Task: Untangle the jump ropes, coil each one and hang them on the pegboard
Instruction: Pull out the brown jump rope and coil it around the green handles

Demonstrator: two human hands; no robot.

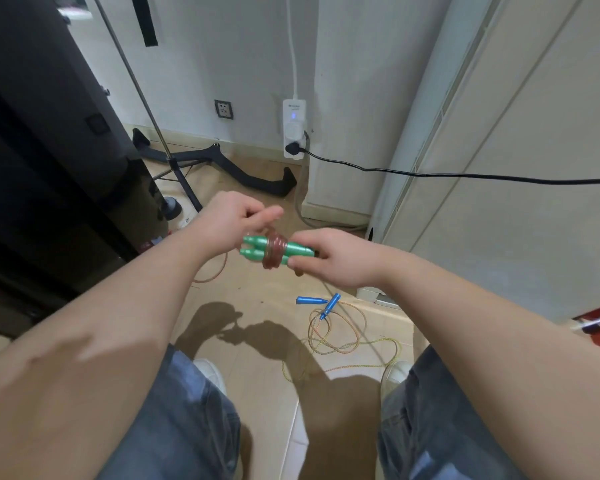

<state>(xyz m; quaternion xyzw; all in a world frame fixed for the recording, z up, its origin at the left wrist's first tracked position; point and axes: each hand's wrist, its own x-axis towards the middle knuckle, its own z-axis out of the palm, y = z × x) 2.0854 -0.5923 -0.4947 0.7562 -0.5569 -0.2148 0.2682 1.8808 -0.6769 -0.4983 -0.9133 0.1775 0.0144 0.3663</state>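
Right hand (329, 259) gripped the butt end of the two green handles (257, 249), fingers curled round them, the pair held side by side and level above the floor (257, 306). Brown cord (274, 252) sat in tight turns round their middle, and a loose tail (215, 271) looped down under the left wrist. Left hand (236, 220) was just beside the coil, thumb stretched toward it (motion blur there, so I couldn't tell whether it pinched the cord).

Down on the floor between the shoes, the blue handles (311, 301) lay apart from each other, their slack rope (338, 337) in an untidy heap with a yellowish strand (392, 344) running through it.

Behind it all, a tripod stand (174, 164) and a black cabinet (49, 133) crowded the left. A power strip (294, 128) hung on the wall, and its black cable (430, 173) stretched off to the right.
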